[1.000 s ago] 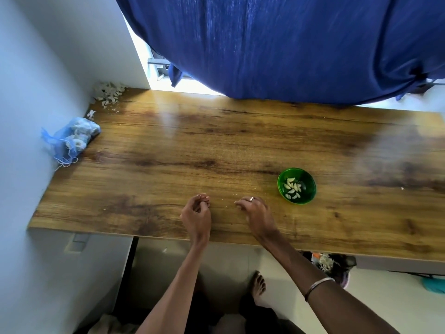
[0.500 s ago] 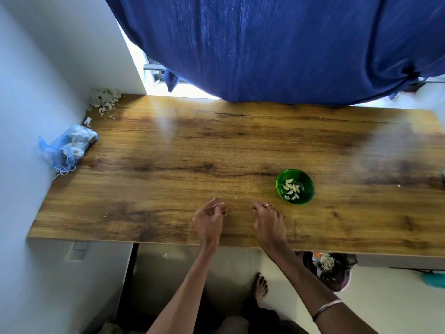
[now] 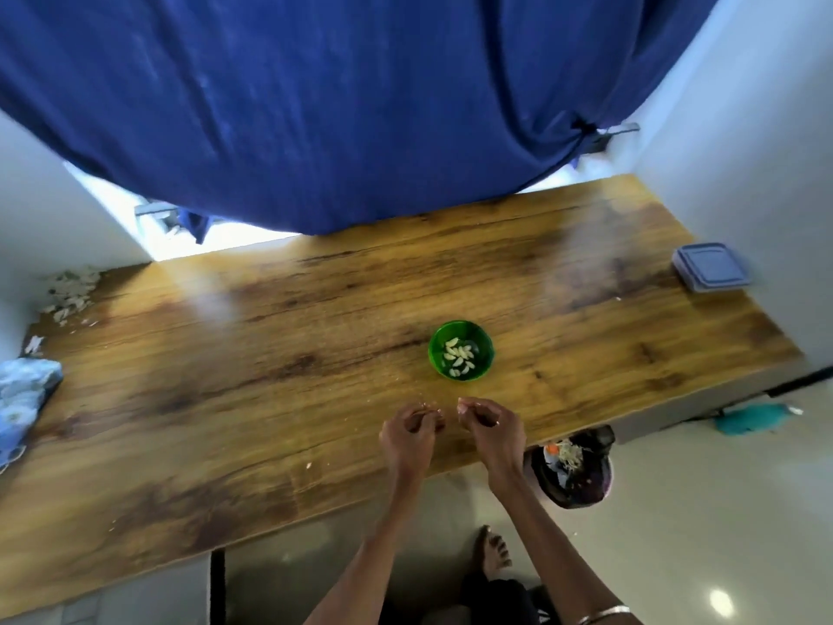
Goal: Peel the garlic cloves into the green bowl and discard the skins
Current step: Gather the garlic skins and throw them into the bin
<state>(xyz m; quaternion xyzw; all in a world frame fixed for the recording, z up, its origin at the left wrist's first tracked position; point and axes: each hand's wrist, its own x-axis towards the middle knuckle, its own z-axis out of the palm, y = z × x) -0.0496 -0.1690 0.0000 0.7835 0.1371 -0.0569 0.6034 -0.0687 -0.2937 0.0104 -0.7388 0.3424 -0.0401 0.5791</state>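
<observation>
Blue curtain hangs over a wooden table [image 3: 270, 354], where the green bowl [image 3: 460, 350] holds peeled cloves [image 3: 457, 354] just beyond both hands. Garlic is small, light and firm, its skin papery and brittle, likely best nipped at the tip. The left hand [image 3: 408, 437] and right hand [image 3: 491, 428] curl their fingers together as if pinching; I cannot tell what they hold.

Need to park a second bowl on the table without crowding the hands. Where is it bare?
Bare wood spans the middle of the table, between the green bowl and the blue bag, and again between bowl and lidded container. Crowded: the near edge where left hand and right hand work, and the skin pile in the far left corner.
</observation>
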